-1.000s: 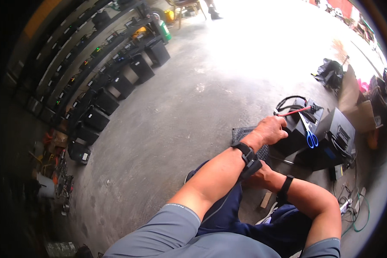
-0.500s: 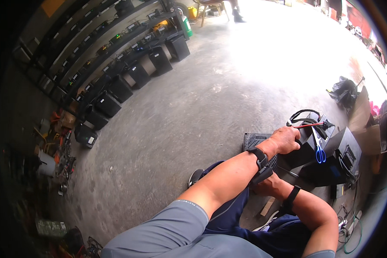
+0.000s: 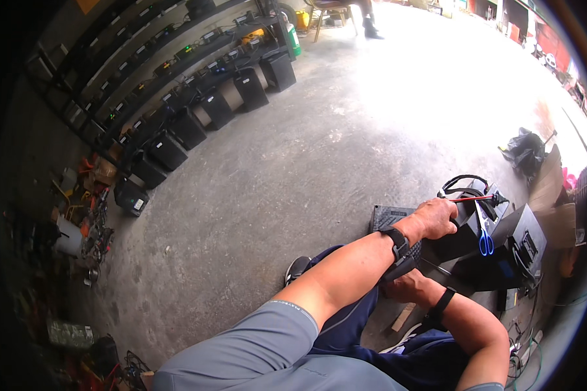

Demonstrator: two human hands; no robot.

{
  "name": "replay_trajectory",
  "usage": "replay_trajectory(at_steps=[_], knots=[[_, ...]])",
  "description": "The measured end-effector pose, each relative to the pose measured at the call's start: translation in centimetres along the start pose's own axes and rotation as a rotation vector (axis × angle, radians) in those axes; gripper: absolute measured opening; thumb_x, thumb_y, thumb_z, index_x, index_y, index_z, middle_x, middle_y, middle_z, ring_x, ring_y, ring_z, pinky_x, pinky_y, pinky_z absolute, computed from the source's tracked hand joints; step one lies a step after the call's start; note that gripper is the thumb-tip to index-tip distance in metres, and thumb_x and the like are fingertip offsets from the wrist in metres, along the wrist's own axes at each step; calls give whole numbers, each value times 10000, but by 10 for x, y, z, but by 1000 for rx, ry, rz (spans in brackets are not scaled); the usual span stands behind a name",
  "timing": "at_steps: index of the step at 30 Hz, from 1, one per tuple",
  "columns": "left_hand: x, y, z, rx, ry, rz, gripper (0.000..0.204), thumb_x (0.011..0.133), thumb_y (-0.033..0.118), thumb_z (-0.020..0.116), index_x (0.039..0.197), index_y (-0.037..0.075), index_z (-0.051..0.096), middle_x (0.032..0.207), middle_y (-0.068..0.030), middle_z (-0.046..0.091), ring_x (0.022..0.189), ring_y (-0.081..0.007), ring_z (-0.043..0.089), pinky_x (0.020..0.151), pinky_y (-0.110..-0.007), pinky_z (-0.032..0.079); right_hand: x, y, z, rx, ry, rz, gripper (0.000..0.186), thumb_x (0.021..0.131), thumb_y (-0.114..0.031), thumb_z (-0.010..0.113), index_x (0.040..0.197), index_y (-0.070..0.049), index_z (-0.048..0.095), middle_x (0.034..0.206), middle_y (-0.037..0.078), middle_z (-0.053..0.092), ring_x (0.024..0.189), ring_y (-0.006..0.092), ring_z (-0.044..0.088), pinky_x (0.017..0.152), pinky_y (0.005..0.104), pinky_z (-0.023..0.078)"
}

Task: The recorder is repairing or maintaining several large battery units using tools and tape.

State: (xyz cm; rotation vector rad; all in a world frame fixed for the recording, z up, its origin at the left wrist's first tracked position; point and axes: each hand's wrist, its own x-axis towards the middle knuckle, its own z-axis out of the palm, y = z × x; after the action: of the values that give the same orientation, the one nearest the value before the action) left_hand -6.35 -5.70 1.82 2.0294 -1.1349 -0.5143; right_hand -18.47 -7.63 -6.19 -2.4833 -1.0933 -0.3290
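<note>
My left hand (image 3: 436, 218) reaches across to the right, fingers curled downward beside a black box (image 3: 460, 241). Its fingertips are turned away, so what they grip cannot be made out. Just past the hand lie black cables (image 3: 468, 179) and a red wire (image 3: 473, 198) on the box top. Scissors with blue handles (image 3: 486, 242) rest against the box. Below my left wrist is my right hand (image 3: 407, 287), low over a dark part; my left forearm and the dark part hide its fingers. A textured black panel (image 3: 388, 214) shows behind my left wrist.
Another black box (image 3: 515, 241) stands at the right, near cardboard (image 3: 554, 205) and a black plastic bag (image 3: 525, 150). A wood piece (image 3: 404, 317) lies by my foot. Shelves (image 3: 176, 49) with black boxes (image 3: 168, 151) line the left; a seated person's leg (image 3: 368, 19) shows far off.
The view has shifted slightly, so the shelves and boxes sit a little differently in the picture. Both hands stay in nearly the same places by the black boxes.
</note>
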Motion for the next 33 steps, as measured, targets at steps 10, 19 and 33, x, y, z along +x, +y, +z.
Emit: replay_trajectory(at_steps=[10, 19, 33], knots=[[3, 0, 1, -4, -6, -1, 353, 792, 205, 738, 1079, 6, 690, 971, -166, 723, 933, -305, 694, 847, -388, 531, -16, 9, 24, -65, -4, -2, 316, 775, -136, 621, 1081, -77, 671, 1046, 126, 663, 977, 310, 640, 817, 415, 526], [2, -1, 1, 6, -17, 0, 352, 791, 204, 742, 1078, 8, 688, 970, -165, 724, 935, -304, 695, 844, -388, 532, -12, 9, 14, 42, -32, 23, 324, 784, -135, 616, 1099, -82, 667, 1066, 136, 659, 1014, 308, 637, 850, 422, 524], [0, -4, 1, 2, 1, 14, 354, 783, 214, 745, 1070, 12, 694, 963, -164, 725, 930, -312, 695, 846, -389, 532, 9, -3, -15, 70, -30, -42, 335, 785, -118, 620, 1115, -68, 653, 1090, 158, 652, 1032, 323, 628, 898, 428, 511]])
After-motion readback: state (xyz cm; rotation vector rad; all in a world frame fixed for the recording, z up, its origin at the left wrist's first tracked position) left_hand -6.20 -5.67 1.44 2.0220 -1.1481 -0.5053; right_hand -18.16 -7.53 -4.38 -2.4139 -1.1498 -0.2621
